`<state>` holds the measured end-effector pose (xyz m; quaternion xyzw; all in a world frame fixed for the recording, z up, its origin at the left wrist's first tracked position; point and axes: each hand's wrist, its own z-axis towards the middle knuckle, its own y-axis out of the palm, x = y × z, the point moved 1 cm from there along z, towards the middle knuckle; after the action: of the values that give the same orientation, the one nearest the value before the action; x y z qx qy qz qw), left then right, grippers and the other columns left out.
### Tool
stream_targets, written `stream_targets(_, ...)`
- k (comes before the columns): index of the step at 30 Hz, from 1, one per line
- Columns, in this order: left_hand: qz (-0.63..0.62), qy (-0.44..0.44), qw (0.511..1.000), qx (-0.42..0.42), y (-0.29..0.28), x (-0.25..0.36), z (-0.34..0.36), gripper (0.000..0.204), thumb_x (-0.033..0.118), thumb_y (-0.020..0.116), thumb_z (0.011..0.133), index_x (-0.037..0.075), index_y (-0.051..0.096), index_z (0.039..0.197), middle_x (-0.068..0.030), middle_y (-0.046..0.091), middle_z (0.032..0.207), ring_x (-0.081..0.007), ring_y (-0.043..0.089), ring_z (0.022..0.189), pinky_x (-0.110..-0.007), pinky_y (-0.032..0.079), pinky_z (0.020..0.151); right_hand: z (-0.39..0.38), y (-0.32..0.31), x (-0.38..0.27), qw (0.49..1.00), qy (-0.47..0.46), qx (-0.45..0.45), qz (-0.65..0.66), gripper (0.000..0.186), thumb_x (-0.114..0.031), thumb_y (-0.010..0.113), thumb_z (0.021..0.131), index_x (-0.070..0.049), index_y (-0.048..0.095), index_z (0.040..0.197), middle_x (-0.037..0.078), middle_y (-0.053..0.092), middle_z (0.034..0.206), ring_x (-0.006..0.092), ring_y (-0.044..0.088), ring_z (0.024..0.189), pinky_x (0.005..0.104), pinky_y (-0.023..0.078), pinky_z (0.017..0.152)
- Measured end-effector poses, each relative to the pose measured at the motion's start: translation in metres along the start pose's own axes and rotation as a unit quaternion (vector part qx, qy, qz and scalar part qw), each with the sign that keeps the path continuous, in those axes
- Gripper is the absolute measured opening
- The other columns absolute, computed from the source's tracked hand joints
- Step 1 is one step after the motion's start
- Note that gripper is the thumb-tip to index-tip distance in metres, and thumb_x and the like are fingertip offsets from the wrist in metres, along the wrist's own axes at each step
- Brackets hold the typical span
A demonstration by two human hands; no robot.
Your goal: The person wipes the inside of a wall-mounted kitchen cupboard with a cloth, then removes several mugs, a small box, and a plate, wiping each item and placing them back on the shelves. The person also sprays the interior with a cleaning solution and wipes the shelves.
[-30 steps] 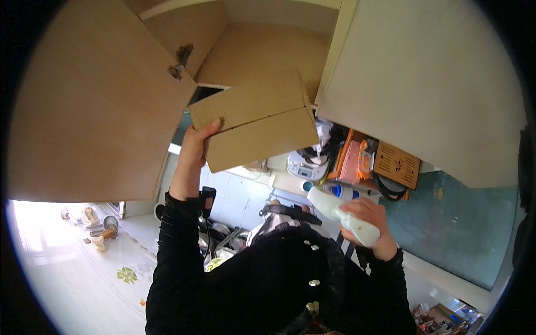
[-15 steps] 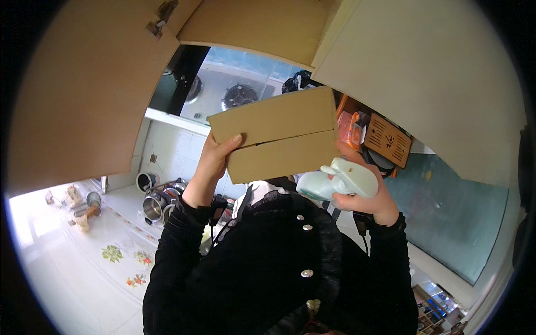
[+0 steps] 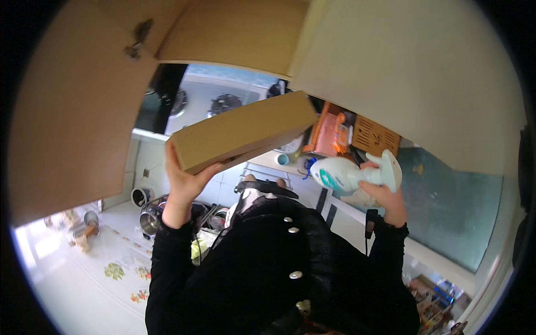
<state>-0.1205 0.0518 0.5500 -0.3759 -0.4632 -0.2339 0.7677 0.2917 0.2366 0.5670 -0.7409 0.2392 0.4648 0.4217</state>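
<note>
A brown cardboard box point(image 3: 245, 125) is held up in front of me, tilted, with one long side facing me. My left hand point(image 3: 187, 181) grips its left end, thumb along the lower edge and the other fingers partly hidden by the box. In my right hand point(image 3: 385, 192) is a white spray bottle point(image 3: 340, 174) with a green label, lying sideways. The fingers wrap round its neck just by the spray head. Box and bottle are apart. Something pale and crumpled shows under the bottle, too blurred to name.
Open cabinet doors point(image 3: 78, 123) hang at left, with a pale panel point(image 3: 402, 72) at upper right. Behind the box are stove burners point(image 3: 226, 104). An orange slotted board point(image 3: 375, 135) and a blue cup point(image 3: 283, 159) stand on the counter. A floral tablecloth point(image 3: 120, 245) lies lower left.
The box has moved left and tipped, so its long side now shows. The spray bottle has moved right, away from the box, with its label more in view.
</note>
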Motion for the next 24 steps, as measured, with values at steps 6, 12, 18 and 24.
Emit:
stream_targets(6, -0.053, -0.104, 0.992, -0.055, 0.004, -0.019, -0.03, 0.085, 0.017, 0.09, 0.063, 0.001, 0.038, 0.129, -0.0113, 0.053, 0.12, -0.0205, 0.053, 0.111, -0.034, 0.043, 0.096, 0.003, -0.032, 0.107, 0.959, 0.098, 0.264, -0.026, 0.045, -0.004, 0.08, 0.068, -0.004, 0.063, 0.11, 0.007, 0.065, 0.104, 0.0171, 0.063, 0.094, 0.0322, 0.052, 0.081)
stream_targets(12, 0.007, -0.141, 0.986, -0.09, -0.008, -0.017, -0.054, 0.086, 0.019, 0.09, 0.061, -0.001, 0.04, 0.128, -0.0111, 0.053, 0.118, -0.0205, 0.052, 0.111, -0.034, 0.041, 0.098, 0.038, -0.026, 0.183, 0.923, 0.096, 0.372, 0.024, 0.051, -0.014, 0.082, 0.07, -0.002, 0.06, 0.114, 0.007, 0.065, 0.111, 0.0175, 0.062, 0.098, 0.032, 0.05, 0.085)
stream_targets(18, 0.042, -0.14, 0.985, -0.092, -0.019, 0.002, -0.073, 0.088, 0.021, 0.09, 0.062, -0.001, 0.038, 0.129, -0.0111, 0.054, 0.117, -0.0209, 0.053, 0.109, -0.034, 0.042, 0.097, 0.093, -0.063, 0.224, 0.889, 0.087, 0.449, -0.001, 0.05, -0.018, 0.082, 0.069, 0.0, 0.064, 0.112, 0.01, 0.067, 0.11, 0.0236, 0.064, 0.1, 0.0344, 0.049, 0.086)
stream_targets(24, 0.103, -0.108, 0.985, -0.081, -0.016, 0.016, -0.086, 0.085, 0.031, 0.092, 0.06, -0.001, 0.044, 0.121, -0.0117, 0.056, 0.107, -0.0222, 0.056, 0.101, -0.035, 0.044, 0.091, 0.139, -0.083, 0.243, 0.888, 0.161, 0.428, -0.046, 0.057, -0.027, 0.085, 0.068, 0.001, 0.062, 0.112, 0.01, 0.068, 0.107, 0.0217, 0.065, 0.096, 0.0339, 0.049, 0.085)
